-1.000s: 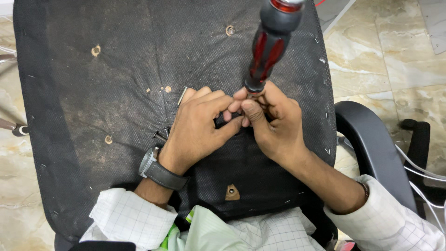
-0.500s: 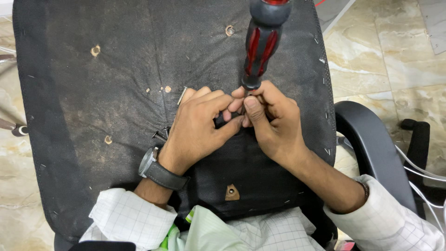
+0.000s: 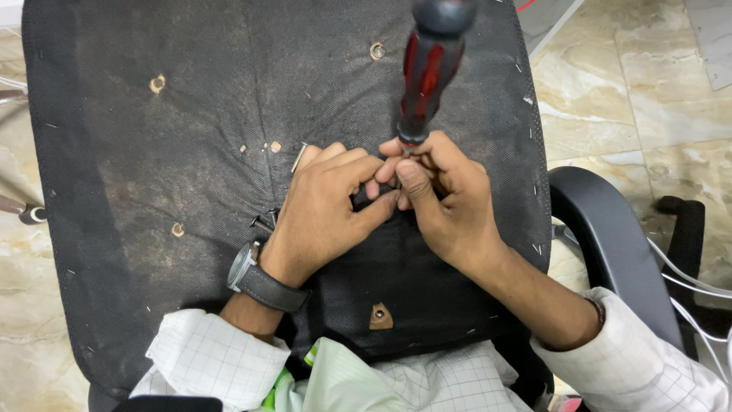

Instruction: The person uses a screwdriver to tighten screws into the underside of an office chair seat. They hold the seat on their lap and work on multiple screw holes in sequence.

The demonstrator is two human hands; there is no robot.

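Head view: screwdriver (image 3: 428, 72) shaft is pinched upright by right hand (image 3: 446, 202); left hand (image 3: 324, 210) fingertips are pressed beside it at seat underside (image 3: 152, 168) centre.

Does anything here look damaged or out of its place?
Yes. The seat underside is dusty, with open holes, and loose screws lie beside the left hand. The right hand steadies a screwdriver.
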